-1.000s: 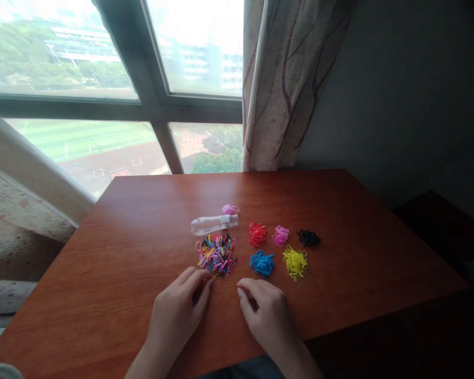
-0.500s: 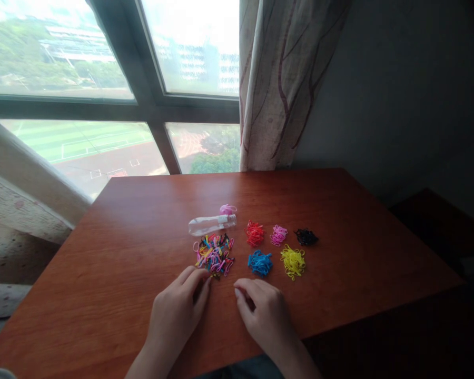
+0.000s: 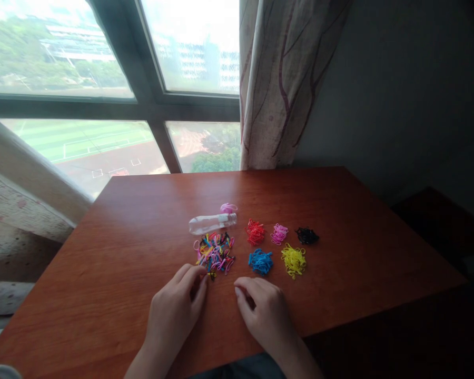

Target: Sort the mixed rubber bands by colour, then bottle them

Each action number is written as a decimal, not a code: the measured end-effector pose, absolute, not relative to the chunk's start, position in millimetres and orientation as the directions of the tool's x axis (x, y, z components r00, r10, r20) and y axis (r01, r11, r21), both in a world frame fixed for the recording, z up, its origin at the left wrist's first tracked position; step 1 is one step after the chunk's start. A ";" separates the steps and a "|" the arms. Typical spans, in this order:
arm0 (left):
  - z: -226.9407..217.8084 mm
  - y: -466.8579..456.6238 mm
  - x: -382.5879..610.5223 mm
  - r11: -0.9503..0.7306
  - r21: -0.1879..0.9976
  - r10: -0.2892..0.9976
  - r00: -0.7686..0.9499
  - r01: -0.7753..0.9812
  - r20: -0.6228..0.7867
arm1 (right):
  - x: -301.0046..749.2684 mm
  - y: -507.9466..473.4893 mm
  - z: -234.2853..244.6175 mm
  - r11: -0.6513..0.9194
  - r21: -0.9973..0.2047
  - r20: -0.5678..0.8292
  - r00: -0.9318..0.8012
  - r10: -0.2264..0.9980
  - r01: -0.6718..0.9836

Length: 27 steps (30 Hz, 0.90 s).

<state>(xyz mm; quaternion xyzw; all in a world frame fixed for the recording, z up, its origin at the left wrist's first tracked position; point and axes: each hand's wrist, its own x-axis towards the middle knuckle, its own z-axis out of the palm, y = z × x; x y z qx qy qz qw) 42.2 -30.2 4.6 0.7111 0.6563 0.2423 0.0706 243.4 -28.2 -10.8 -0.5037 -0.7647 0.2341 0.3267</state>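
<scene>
My left hand (image 3: 177, 302) rests on the table at the near edge of a mixed pile of small coloured rubber bands (image 3: 216, 253). Its thumb and fingertips are curled closely together; anything between them is too small to see. A yellow and black piece lies right beside those fingertips. My right hand (image 3: 265, 310) lies to the right, below the blue pile (image 3: 260, 261), with thumb and forefinger pinched and their contents hidden. Sorted by colour, further piles lie beyond it: red (image 3: 255, 232), pink (image 3: 279, 234), black (image 3: 307, 235) and yellow (image 3: 294, 260).
Behind the mixed pile, a clear plastic bottle (image 3: 207, 224) lies on its side, a pink cap-like piece (image 3: 228, 208) next to its neck. The brown wooden table (image 3: 114, 263) reaches to a window (image 3: 199, 58) and curtain (image 3: 276, 105). A pale curved rim (image 3: 2, 371) shows at bottom left.
My left hand has shifted slightly left, and its thumb has drawn nearer the fingers. My right hand looks still. The view has tilted very slightly.
</scene>
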 end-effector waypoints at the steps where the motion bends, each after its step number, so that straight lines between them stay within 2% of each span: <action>1: 4.4 -30.4 41.6 -0.126 0.424 0.969 0.019 0.897 0.248 | 243.4 -28.4 -10.4 0.381 -0.688 0.262 -0.278 0.924 0.618; 13: 9.9 -24.7 28.1 -0.072 0.421 0.971 -0.033 0.904 0.237 | 243.4 -28.4 -9.1 0.390 -0.681 0.271 -0.281 0.921 0.620; 23: 8.0 -22.4 32.9 -0.033 0.335 0.984 -0.028 0.941 0.176 | 243.2 -28.2 -8.3 0.376 -0.693 0.255 -0.279 0.926 0.615; 27: 7.6 -20.0 31.9 -0.038 0.338 0.982 -0.028 0.940 0.188 | 243.4 -27.7 -8.4 0.375 -0.697 0.254 -0.279 0.926 0.611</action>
